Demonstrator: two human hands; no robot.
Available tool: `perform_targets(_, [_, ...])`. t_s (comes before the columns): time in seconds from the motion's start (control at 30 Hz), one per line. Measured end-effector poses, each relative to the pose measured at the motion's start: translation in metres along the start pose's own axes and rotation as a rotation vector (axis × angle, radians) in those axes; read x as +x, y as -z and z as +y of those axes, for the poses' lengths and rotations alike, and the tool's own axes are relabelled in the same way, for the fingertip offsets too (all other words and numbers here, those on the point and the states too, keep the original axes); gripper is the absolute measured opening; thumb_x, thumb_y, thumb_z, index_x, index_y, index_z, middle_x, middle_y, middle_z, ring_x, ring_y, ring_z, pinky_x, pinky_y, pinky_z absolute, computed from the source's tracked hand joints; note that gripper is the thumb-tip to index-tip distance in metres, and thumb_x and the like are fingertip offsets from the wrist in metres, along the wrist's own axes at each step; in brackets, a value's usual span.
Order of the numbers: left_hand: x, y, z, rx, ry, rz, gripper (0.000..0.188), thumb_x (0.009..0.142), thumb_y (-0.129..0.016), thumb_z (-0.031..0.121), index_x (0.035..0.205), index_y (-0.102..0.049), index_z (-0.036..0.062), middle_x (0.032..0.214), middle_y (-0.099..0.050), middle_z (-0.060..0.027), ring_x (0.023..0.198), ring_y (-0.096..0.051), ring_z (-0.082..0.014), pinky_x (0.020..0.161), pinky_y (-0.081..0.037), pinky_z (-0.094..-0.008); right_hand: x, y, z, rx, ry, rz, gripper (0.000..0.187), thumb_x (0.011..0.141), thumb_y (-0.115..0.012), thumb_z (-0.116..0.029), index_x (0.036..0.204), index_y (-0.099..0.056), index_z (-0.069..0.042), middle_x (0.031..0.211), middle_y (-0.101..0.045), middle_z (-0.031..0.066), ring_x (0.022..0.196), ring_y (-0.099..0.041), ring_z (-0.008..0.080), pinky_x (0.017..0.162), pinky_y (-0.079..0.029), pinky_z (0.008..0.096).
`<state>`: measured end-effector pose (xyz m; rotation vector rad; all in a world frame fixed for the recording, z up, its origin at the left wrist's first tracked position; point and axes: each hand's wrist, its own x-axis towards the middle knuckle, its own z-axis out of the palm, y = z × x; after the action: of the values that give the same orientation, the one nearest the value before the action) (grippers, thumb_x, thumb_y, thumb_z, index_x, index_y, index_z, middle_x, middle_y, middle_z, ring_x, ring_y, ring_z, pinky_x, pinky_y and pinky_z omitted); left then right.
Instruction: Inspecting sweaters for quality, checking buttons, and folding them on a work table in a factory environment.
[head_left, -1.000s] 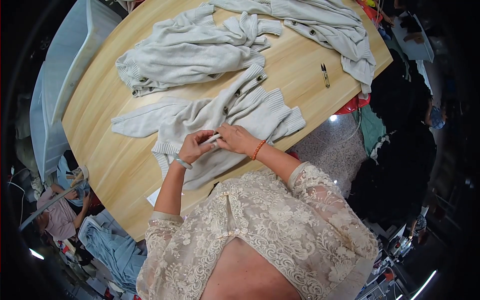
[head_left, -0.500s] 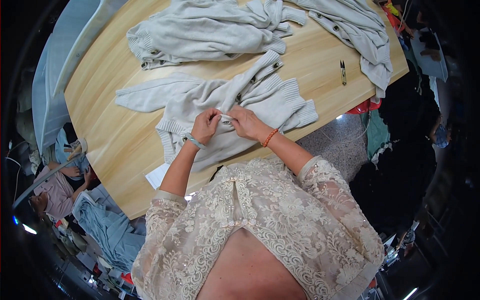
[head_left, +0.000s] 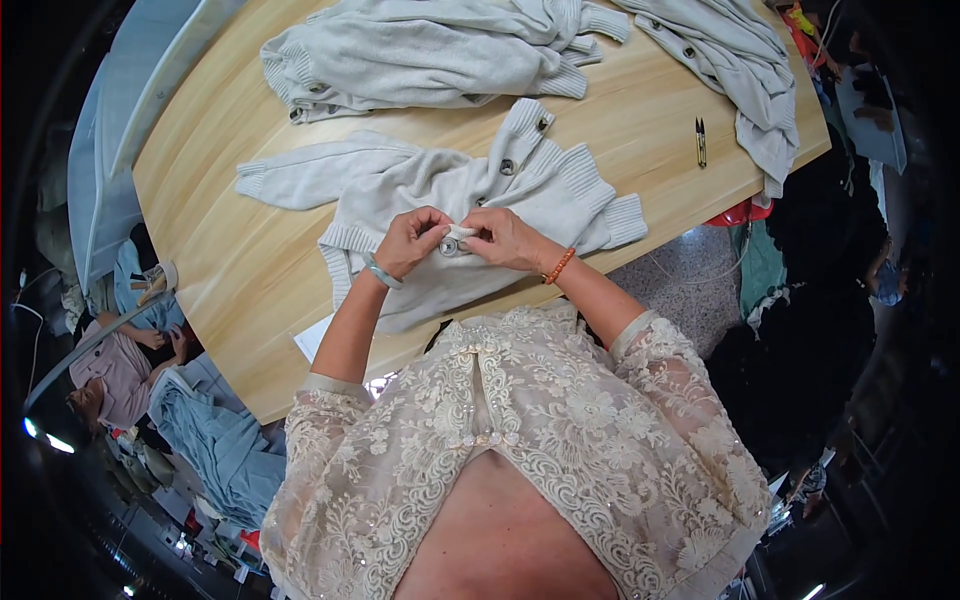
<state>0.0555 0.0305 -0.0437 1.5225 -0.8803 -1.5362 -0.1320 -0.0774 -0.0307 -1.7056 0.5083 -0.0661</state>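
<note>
A pale grey knitted cardigan [head_left: 440, 185] lies rumpled on the near side of a pale wood-grain table [head_left: 230, 215], right in front of the person; its body is smooth, soft knit gathered into loose folds, its cuffs and bands thick, ribbed and vertically grooved; dark round buttons sit along one folded band, and a shinier round button [head_left: 449, 246] shows between the hands; the left hand [head_left: 412, 243] is closed in a pinch on the fabric edge just beside that button, thumb against curled fingers; the right hand [head_left: 503, 240] pinches the same edge from the other side, its fingertips close to the left's; both forearms rise from the lower edge and angle inward, wrists slightly raised, a smooth pale bangle [head_left: 381, 271] on the left and orange-red round beads [head_left: 560, 266] on the right; beyond lies a second, bulkier grey knit [head_left: 420, 62], a third buttoned knit [head_left: 745, 85] draping toward the table's right edge, and slim, pointed dark snips [head_left: 701, 143] on the bare wood.
</note>
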Motion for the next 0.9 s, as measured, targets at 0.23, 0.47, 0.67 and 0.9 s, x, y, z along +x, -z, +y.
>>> perform_targets(0.23, [-0.015,0.015,-0.002,0.586,0.016,0.13,0.021,0.074,-0.075,0.016,0.079,-0.058,0.004,0.073,-0.06,-0.0046,0.067,-0.056,-0.0163,0.061,-0.044,-0.029,-0.009,0.005,0.014,-0.551,-0.017,0.118,0.02,0.082,-0.061,-0.027,0.087,-0.062,-0.007,0.087,-0.06,0.0107,0.079,-0.061,0.0318,0.07,-0.049,0.0424])
perform_targets(0.47, [0.014,-0.03,0.013,0.847,-0.486,0.319,0.021,0.074,-0.063,0.005,0.095,-0.06,0.0044,0.092,-0.056,-0.0147,0.086,-0.056,-0.0324,0.075,-0.046,-0.0394,-0.011,0.005,0.02,-0.615,-0.018,0.169,0.013,0.084,-0.057,-0.02,0.087,-0.06,-0.008,0.087,-0.058,0.0104,0.075,-0.061,0.0321,0.066,-0.049,0.0427])
perform_targets(0.67, [0.053,-0.046,-0.003,0.776,-0.221,0.381,0.025,0.074,-0.066,0.007,0.098,-0.062,0.0014,0.094,-0.061,-0.0164,0.084,-0.06,-0.031,0.073,-0.049,-0.0378,-0.011,-0.001,0.019,-0.548,0.021,0.195,0.012,0.081,-0.061,-0.019,0.086,-0.059,-0.008,0.086,-0.058,0.0109,0.074,-0.061,0.0327,0.065,-0.049,0.0429])
perform_targets(0.9, [0.061,-0.029,-0.009,0.253,0.082,0.071,0.012,0.076,-0.066,0.011,0.081,-0.066,-0.0004,0.07,-0.065,-0.0054,0.062,-0.058,-0.0113,0.058,-0.046,-0.0249,-0.009,-0.005,0.023,-0.459,-0.045,0.286,0.017,0.079,-0.062,-0.015,0.093,-0.056,-0.006,0.09,-0.058,0.0137,0.081,-0.06,0.0344,0.069,-0.05,0.0417])
